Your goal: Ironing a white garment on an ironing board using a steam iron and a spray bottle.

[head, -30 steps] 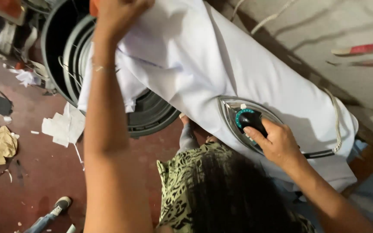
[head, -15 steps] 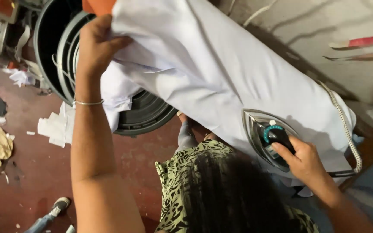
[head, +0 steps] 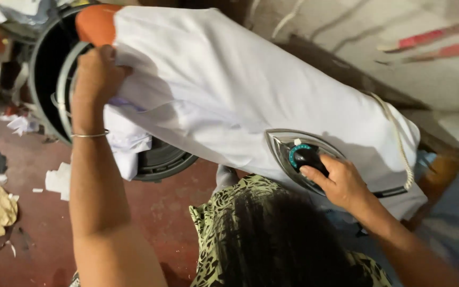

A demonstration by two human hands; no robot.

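Head view: right hand (head: 346, 183) on iron (head: 299, 158)

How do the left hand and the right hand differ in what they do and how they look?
The left hand grips the edge of the white cloth near the orange board tip; the right hand rests on the iron, fingers on its dark handle. The left wrist wears a thin bangle; the right wrist is bare. The left hand is raised farther away; the right is nearer the body. Both work on the same cloth.
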